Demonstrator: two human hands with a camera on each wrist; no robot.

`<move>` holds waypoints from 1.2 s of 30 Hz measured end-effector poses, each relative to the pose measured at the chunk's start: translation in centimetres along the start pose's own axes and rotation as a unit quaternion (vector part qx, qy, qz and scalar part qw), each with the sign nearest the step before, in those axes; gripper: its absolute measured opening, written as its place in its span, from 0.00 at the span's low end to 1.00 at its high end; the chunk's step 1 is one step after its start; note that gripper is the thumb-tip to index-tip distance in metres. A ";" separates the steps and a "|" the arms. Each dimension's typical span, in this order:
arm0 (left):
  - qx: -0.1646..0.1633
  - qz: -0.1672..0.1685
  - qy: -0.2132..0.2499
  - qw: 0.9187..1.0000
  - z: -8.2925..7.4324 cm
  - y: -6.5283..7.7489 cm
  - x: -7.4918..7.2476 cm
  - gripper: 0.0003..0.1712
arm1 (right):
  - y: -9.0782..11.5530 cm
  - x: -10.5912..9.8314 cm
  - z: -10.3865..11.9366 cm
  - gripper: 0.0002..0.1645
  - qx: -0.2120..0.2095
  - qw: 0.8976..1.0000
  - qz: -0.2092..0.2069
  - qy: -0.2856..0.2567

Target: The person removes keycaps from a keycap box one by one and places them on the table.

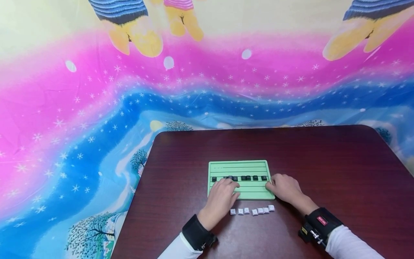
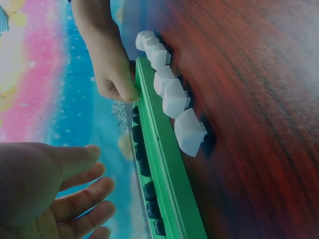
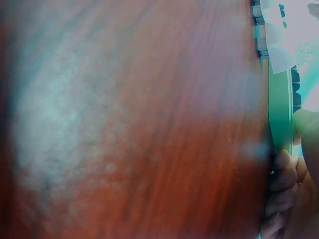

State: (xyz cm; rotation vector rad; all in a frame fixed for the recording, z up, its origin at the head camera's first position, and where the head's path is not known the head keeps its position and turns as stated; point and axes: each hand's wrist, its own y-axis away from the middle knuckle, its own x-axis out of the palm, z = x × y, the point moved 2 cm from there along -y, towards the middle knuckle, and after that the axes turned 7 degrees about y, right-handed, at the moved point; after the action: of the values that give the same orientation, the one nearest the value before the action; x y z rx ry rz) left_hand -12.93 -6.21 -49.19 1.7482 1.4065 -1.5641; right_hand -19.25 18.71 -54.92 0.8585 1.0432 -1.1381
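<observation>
A light green ridged tray (image 1: 240, 194) lies on the table, with a row of black keycaps (image 1: 248, 178) standing across its middle. My left hand (image 1: 221, 196) is over the tray's left part, hiding some of the row in the head view; in the left wrist view its fingers (image 2: 82, 199) are loosely extended and hold nothing. At the tray's right edge, my right hand (image 1: 286, 188) pinches the rim between thumb and curled fingers, seen also in the right wrist view (image 3: 289, 174). Several white keycaps (image 1: 260, 211) sit in a line just in front of the tray.
The dark reddish-brown table (image 1: 339, 162) has rounded far corners. Behind it hangs a colourful printed cloth (image 1: 207, 86). Black camera straps (image 1: 323, 221) are worn on both wrists.
</observation>
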 end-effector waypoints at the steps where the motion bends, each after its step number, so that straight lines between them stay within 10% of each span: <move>1: 0.001 0.001 0.001 1.000 0.0 -0.1 0.1 0.12 | 0.0 0.0 0.0 0.24 0.000 1.000 0.000 0.000; 36: 0.038 0.062 -0.050 0.996 -3.5 -4.8 1.6 0.21 | -0.1 -0.2 0.1 0.25 0.003 1.000 0.009 0.008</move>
State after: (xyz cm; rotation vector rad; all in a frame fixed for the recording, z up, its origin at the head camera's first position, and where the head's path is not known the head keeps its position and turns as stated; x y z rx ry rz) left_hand -15.46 -0.75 -48.10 1.7395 1.1836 -1.6319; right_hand -19.36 18.61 -54.72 0.8815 1.0441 -1.1220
